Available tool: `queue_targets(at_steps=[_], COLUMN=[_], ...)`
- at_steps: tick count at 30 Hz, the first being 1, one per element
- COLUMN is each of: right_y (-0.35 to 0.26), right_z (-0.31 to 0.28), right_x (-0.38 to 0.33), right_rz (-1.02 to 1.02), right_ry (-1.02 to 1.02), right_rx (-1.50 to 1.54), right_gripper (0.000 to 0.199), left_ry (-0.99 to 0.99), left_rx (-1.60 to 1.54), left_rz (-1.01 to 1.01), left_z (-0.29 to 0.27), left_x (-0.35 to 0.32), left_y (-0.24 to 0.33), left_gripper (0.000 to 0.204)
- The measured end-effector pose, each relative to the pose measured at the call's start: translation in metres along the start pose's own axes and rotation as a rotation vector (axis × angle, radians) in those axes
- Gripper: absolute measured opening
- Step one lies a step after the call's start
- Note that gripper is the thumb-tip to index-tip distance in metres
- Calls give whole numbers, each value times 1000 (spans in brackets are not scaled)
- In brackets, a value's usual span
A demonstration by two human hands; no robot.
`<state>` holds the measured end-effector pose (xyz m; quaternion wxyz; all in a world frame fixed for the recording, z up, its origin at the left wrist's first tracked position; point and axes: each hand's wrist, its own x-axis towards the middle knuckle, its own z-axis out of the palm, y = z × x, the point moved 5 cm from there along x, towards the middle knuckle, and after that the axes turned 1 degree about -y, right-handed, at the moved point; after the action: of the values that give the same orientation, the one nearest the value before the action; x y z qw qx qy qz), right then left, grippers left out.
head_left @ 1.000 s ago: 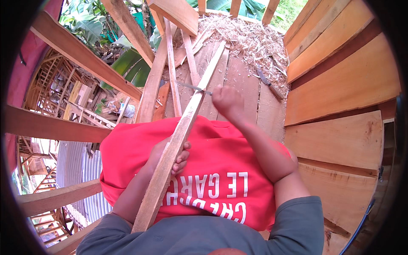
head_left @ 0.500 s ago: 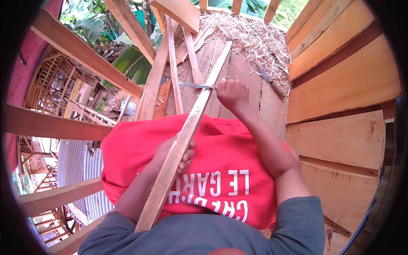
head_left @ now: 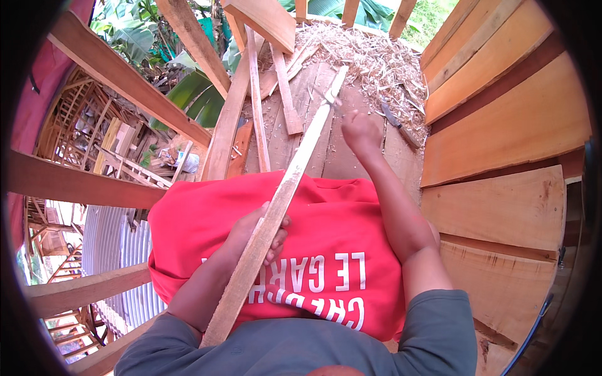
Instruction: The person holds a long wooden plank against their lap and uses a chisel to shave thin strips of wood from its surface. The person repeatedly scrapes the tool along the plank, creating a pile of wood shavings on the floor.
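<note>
— What takes up most of the view?

— The plank floor (head_left: 501,207) on the right, then the red cloth (head_left: 338,250) spread over the person's lap. Open timber framing (head_left: 125,94) runs along the left, with greenery beyond it.

— And the piece being worked?

— A long pale wooden slat (head_left: 282,194). Its long axis runs from the lower left, near the person's body, up and to the right toward a heap of wood shavings (head_left: 382,62) on the boards ahead.

— Which hand is where?

— The left hand (head_left: 257,235) sits at the slat's middle, over the lap, its grip closed around the wood from beneath. The right hand (head_left: 360,131) is farther out, just beside the slat's far end, closed on what looks like a small blade (head_left: 326,98) laid against the wood. So the far end lies up and slightly left of the right hand.

— Anything in the way?

— Loose offcut strips (head_left: 285,94) lie just left of the slat's far end, and a dark-handled tool (head_left: 398,122) rests on the boards to the right, near the shavings.
</note>
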<state>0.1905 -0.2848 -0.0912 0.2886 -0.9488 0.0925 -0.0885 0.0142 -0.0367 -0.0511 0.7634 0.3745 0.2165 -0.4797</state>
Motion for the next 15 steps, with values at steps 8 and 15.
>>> queue_targets(at_steps=[8, 15], right_y=[-3, -62], right_z=[8, -3], right_x=[-7, -61], right_rz=[-116, -163], right_ry=[-179, -337], right_rx=[-58, -178], right_gripper=[54, 54], left_ry=[91, 255], left_rx=[94, 223], left_rz=[-11, 35], left_z=[-8, -12], left_x=[0, -10], left_y=[-2, 5], left_gripper=[50, 56])
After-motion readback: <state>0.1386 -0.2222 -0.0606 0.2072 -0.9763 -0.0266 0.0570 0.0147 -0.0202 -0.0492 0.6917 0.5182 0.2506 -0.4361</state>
